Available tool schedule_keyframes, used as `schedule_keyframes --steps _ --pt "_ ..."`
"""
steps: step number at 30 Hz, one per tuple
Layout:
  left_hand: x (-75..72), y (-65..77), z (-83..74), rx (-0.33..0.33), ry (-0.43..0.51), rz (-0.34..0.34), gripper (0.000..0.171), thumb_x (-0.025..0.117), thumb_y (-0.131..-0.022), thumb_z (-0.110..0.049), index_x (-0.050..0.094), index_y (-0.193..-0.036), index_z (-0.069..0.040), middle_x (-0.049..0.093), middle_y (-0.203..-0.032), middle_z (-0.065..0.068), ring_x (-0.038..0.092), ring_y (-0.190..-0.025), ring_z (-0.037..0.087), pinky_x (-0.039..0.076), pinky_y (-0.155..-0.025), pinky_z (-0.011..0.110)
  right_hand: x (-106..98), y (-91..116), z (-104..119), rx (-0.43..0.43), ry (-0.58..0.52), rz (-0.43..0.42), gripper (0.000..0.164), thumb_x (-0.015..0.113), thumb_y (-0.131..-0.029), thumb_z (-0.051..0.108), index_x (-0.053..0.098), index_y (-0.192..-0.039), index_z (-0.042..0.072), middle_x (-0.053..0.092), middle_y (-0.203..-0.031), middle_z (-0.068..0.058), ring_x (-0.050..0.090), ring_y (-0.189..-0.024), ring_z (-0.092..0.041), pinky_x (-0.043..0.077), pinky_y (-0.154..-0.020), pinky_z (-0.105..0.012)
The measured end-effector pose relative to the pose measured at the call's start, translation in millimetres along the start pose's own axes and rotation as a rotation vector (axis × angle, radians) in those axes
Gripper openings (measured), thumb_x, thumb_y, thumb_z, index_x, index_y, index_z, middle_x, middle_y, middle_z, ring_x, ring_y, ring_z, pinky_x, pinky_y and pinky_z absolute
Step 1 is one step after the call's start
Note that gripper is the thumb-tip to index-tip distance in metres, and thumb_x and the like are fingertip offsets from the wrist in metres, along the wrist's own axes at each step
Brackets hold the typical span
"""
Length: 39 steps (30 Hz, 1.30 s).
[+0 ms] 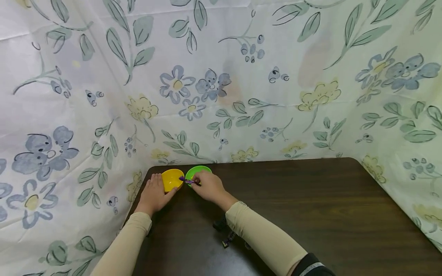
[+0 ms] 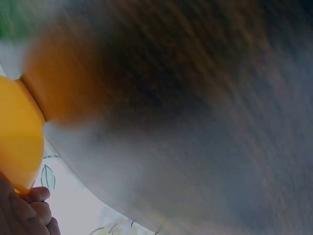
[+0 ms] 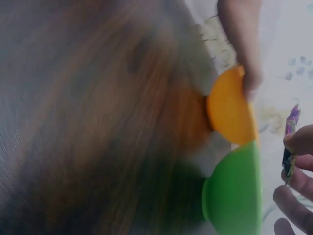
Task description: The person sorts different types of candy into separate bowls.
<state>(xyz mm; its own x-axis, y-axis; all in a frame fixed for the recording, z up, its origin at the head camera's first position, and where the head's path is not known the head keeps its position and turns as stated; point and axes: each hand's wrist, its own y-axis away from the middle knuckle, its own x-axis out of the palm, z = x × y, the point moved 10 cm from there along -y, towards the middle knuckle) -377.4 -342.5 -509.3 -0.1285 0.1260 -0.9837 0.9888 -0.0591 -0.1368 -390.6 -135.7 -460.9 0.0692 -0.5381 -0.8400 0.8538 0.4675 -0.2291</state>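
A yellow bowl stands near the far left corner of the table, with a green bowl close on its right. My left hand holds the yellow bowl by its left side, thumb along the near edge. Between thumb and fingertips, my right hand pinches a wrapped candy in a shiny purple wrapper. In the right wrist view the candy is above rim height, apart from the green bowl. The right hand hides part of the green bowl in the head view.
Several small dark wrapped pieces lie on the brown wooden table, partly hidden by my right forearm. A floral cloth hangs behind the table's far edge and along both sides.
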Motion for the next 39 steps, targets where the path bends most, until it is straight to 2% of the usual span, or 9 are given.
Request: schedule_keyframes --steps 6,12,15,20,25,30,35,37,39 --pt "1.6 0.4 -10.0 0.011 0.007 0.013 0.101 0.046 -0.105 -0.064 0.027 -0.157 0.021 0.032 -0.164 0.041 0.029 -0.155 0.056 0.024 -0.13 0.063 8.4 -9.8 -0.3 -0.007 0.092 -0.002 0.016 0.073 -0.1 0.036 0.079 -0.106 0.023 0.072 -0.105 0.007 0.067 -0.089 -0.007 0.059 -0.076 -0.027" --pt "-1.8 1.8 -6.4 -0.004 -0.015 0.004 0.101 0.047 -0.105 -0.064 0.027 -0.157 0.021 0.033 -0.164 0.04 0.029 -0.156 0.056 0.025 -0.13 0.063 15.2 -18.5 15.8 -0.094 0.17 -0.024 0.02 0.071 -0.101 0.035 0.08 -0.11 0.019 0.073 -0.108 0.004 0.07 -0.093 -0.011 0.062 -0.085 -0.029" --pt "-3.2 1.0 -6.2 0.003 -0.029 0.0 0.103 0.044 -0.105 -0.065 0.026 -0.157 0.021 0.032 -0.164 0.041 0.028 -0.156 0.056 0.025 -0.13 0.063 16.2 -23.0 21.3 -0.106 0.18 -0.043 0.02 0.071 -0.102 0.034 0.08 -0.111 0.018 0.072 -0.105 0.003 0.069 -0.089 -0.011 0.061 -0.083 -0.027" --pt "-3.2 -1.6 -7.4 0.012 -0.028 0.005 0.102 0.044 -0.105 -0.065 0.027 -0.157 0.022 0.032 -0.164 0.041 0.029 -0.155 0.056 0.025 -0.13 0.063 15.9 -32.0 24.1 -0.078 0.192 -0.079 0.02 0.07 -0.103 0.033 0.08 -0.112 0.019 0.07 -0.101 0.003 0.066 -0.083 -0.01 0.058 -0.073 -0.025" --pt "-0.4 -3.8 -8.8 0.009 -0.026 0.018 0.101 0.046 -0.105 -0.063 0.026 -0.157 0.022 0.031 -0.164 0.041 0.028 -0.156 0.056 0.025 -0.13 0.063 17.7 -39.7 24.2 -0.026 0.17 -0.098 0.021 0.069 -0.103 0.033 0.079 -0.112 0.016 0.07 -0.102 0.0 0.068 -0.086 -0.014 0.06 -0.075 -0.028" --pt "0.1 -5.5 -12.6 0.013 -0.019 0.014 0.102 0.046 -0.105 -0.064 0.027 -0.157 0.021 0.032 -0.163 0.042 0.029 -0.155 0.056 0.025 -0.13 0.063 18.4 -39.9 24.4 -0.004 0.147 -0.11 0.033 0.072 -0.101 0.039 0.077 -0.121 0.013 0.071 -0.103 -0.002 0.069 -0.086 -0.017 0.061 -0.074 -0.03" --pt "-0.4 -3.2 -9.3 -0.007 -0.008 0.018 0.105 0.045 -0.104 -0.068 0.026 -0.157 0.021 0.031 -0.164 0.041 0.027 -0.157 0.056 0.023 -0.13 0.063 17.5 -33.2 20.6 -0.02 0.14 -0.124 0.033 0.074 -0.098 0.039 0.077 -0.12 0.014 0.071 -0.104 -0.002 0.067 -0.082 -0.016 0.059 -0.072 -0.029" --pt "-0.5 -1.4 -5.7 -0.017 -0.008 0.018 0.105 0.044 -0.105 -0.068 0.025 -0.158 0.021 0.031 -0.165 0.041 0.026 -0.157 0.055 0.022 -0.131 0.063 16.8 -30.0 18.7 -0.034 0.109 -0.116 0.03 0.073 -0.098 0.037 0.078 -0.117 0.014 0.072 -0.105 -0.001 0.067 -0.083 -0.016 0.059 -0.074 -0.029" --pt "-0.9 0.1 -1.8 -0.022 -0.016 0.012 0.106 0.043 -0.105 -0.069 0.025 -0.158 0.021 0.03 -0.165 0.041 0.026 -0.157 0.056 0.023 -0.13 0.063 17.7 -26.9 19.6 -0.065 0.03 -0.069 0.027 0.072 -0.099 0.034 0.077 -0.116 0.014 0.073 -0.108 -0.002 0.068 -0.088 -0.016 0.059 -0.078 -0.028"
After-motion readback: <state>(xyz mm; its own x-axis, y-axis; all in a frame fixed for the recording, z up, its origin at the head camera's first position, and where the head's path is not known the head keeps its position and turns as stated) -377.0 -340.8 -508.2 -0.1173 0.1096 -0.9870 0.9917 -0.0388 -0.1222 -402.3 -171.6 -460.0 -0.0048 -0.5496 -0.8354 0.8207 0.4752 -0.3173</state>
